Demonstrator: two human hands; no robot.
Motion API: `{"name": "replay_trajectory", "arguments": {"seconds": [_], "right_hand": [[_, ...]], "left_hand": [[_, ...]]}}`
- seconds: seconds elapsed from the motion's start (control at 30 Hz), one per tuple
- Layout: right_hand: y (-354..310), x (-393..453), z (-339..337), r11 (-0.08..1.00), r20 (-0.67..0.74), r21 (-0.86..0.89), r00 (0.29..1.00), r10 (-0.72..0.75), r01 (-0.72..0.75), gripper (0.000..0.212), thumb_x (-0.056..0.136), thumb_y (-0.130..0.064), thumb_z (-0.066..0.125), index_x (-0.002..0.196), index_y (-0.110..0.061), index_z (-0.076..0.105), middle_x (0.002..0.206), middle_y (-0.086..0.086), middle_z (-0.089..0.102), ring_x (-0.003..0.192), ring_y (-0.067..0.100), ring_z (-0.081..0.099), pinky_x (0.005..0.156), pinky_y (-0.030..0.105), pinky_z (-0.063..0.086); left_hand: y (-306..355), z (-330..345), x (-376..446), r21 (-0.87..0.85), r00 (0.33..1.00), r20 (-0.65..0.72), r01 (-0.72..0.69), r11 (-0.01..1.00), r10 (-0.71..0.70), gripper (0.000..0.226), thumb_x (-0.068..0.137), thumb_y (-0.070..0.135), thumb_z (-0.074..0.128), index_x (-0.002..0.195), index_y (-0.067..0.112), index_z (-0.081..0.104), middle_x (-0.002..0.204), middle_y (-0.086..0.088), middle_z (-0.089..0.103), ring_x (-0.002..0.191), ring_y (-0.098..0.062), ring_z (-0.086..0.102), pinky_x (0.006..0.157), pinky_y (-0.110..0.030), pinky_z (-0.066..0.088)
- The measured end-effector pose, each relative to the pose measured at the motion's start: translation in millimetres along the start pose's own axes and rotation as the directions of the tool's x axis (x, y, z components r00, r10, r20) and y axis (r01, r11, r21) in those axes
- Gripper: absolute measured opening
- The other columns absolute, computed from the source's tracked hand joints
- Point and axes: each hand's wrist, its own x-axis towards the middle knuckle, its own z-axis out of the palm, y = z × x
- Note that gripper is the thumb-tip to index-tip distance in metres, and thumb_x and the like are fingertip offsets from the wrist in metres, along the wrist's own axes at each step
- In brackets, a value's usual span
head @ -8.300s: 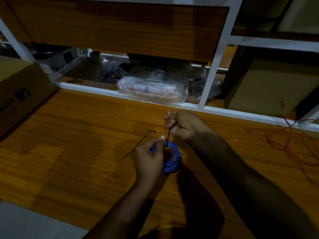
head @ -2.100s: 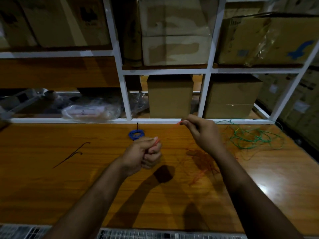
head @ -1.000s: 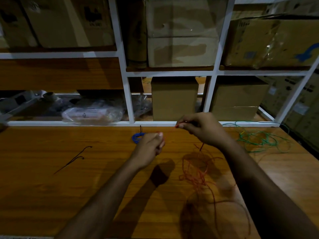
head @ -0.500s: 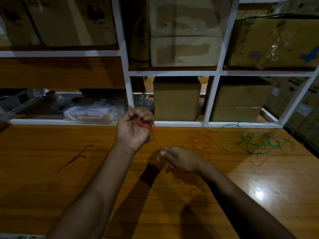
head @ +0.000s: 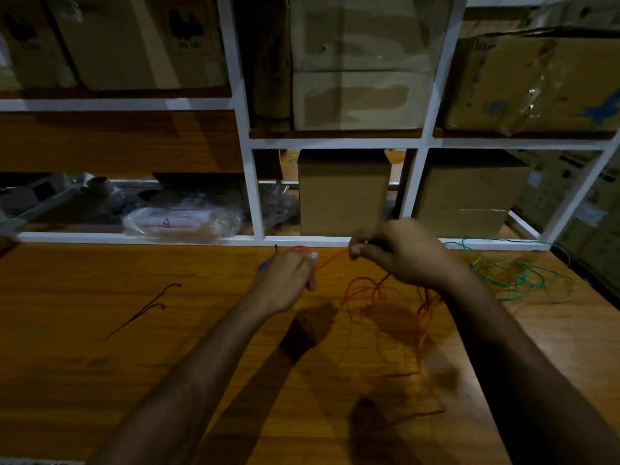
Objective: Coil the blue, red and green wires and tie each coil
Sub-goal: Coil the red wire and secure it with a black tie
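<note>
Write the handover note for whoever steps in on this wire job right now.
Left hand: grips the red wire, first turns at the fingers.
Right hand: pinches the same wire, a short stretch taut between the hands.
Rest of the red wire lies loose on the table.
Blue coil: on the table, mostly hidden behind the left hand.
Green wire: loose tangle at right.
Two black ties lie at left.
Left: coil and tie red, then green.
</note>
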Motion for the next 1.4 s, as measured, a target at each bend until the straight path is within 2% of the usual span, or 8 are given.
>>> {"name": "replay_trajectory", "arguments": {"seconds": [0.13,0.33,0.47,0.6,0.8,1.07,1.27,1.4], "right_hand": [[15.1,12.9,5.3,0.992,-0.256,-0.102,0.962,-0.095,0.071,0.018,0.097,-0.04,0.053,0.102,-0.036,0.07,0.093,-0.017,0.068,0.078,-0.001,0.056,0.061,0.027,0.046],[22.4,23.3,44.9,1.0,-0.245,-0.01,0.969,-0.003,0.001,0.016,0.101,-0.035,0.044,0.094,-0.036,0.058,0.063,-0.012,0.051,0.06,0.003,0.05,0.053,0.027,0.036],[17.5,29.1,74.4,0.954,-0.066,0.299,0.997,0.037,-0.016,0.031,0.104,-0.023,0.041,0.081,-0.039,0.054,0.066,-0.006,0.055,0.059,0.007,0.052,0.059,0.028,0.042],[15.9,22.8,96.9,0.909,0.171,0.409,0.985,0.002,-0.073,0.025,0.105,-0.015,0.04,0.099,-0.016,0.064,0.063,-0.007,0.058,0.057,0.001,0.053,0.061,0.019,0.043],[-12.4,16.4,97.3,1.0,0.598,0.0,0.801,0.015,-0.019,0.021,0.1,-0.039,0.05,0.098,-0.022,0.062,0.105,0.003,0.067,0.099,0.017,0.059,0.091,0.038,0.046],[1.4,12.8,84.7,0.71,-0.032,-0.679,0.974,0.226,-0.187,0.027,0.098,-0.033,0.045,0.115,-0.024,0.064,0.124,0.006,0.061,0.126,0.026,0.049,0.115,0.061,0.016],[-3.6,22.0,101.6,0.999,-0.168,-0.022,0.985,0.032,-0.036,0.023,0.088,-0.021,0.062,0.11,-0.027,0.062,0.113,-0.007,0.067,0.113,0.013,0.06,0.11,0.04,0.035],[-10.5,18.7,122.9,0.774,-0.084,0.633,0.99,0.117,-0.038,0.043,0.092,-0.025,0.065,0.129,-0.021,0.043,0.107,-0.006,0.061,0.093,0.007,0.063,0.076,0.022,0.052]], "left_hand": [[21.8,-8.6,-4.0,-0.584,0.951,0.306,0.146,0.798,0.05,0.052,0.106,0.034,0.028,0.066,0.009,0.048,0.053,-0.004,0.04,0.044,-0.013,0.04,0.052,-0.033,0.049],[20.5,-14.5,-1.7,-0.896,0.841,0.39,0.44,-0.055,0.376,0.05,0.103,0.039,0.031,0.062,0.016,0.047,0.056,-0.004,0.051,0.035,-0.01,0.036,0.066,-0.033,0.057],[19.0,-19.9,4.1,-0.884,0.896,0.176,0.326,-0.334,0.407,0.043,0.103,0.029,0.042,0.075,0.0,0.057,0.107,-0.033,0.064,0.113,-0.041,0.061,0.109,-0.055,0.038],[22.3,-35.4,5.8,-0.912,0.95,0.167,0.25,-0.325,0.262,0.045,0.102,0.034,0.038,0.069,0.007,0.051,0.149,-0.037,0.031,0.144,-0.05,0.018,0.113,-0.067,0.02],[26.1,-41.5,9.5,-0.991,0.985,0.135,0.136,0.0,0.111,0.048,0.095,0.036,0.037,0.051,0.021,0.049,0.145,-0.024,0.046,0.145,-0.042,0.023,0.11,-0.068,0.019],[23.5,-36.9,11.7,-0.995,0.996,0.061,0.055,-0.085,-0.067,0.061,0.102,0.041,0.031,0.053,0.012,0.055,0.143,-0.029,0.046,0.075,-0.023,0.075,0.048,-0.021,0.057],[19.6,-30.3,13.7,-0.963,0.968,0.201,0.223,-0.149,0.151,0.049,0.097,0.038,0.04,0.095,0.0,0.071,0.143,-0.031,0.043,0.067,-0.02,0.074,0.026,-0.009,0.028],[20.3,-33.1,14.4,-0.928,0.941,0.209,0.277,-0.249,0.267,0.04,0.103,0.034,0.035,0.118,0.0,0.048,0.136,-0.033,0.051,0.084,-0.027,0.074,0.032,-0.013,0.039]]}}
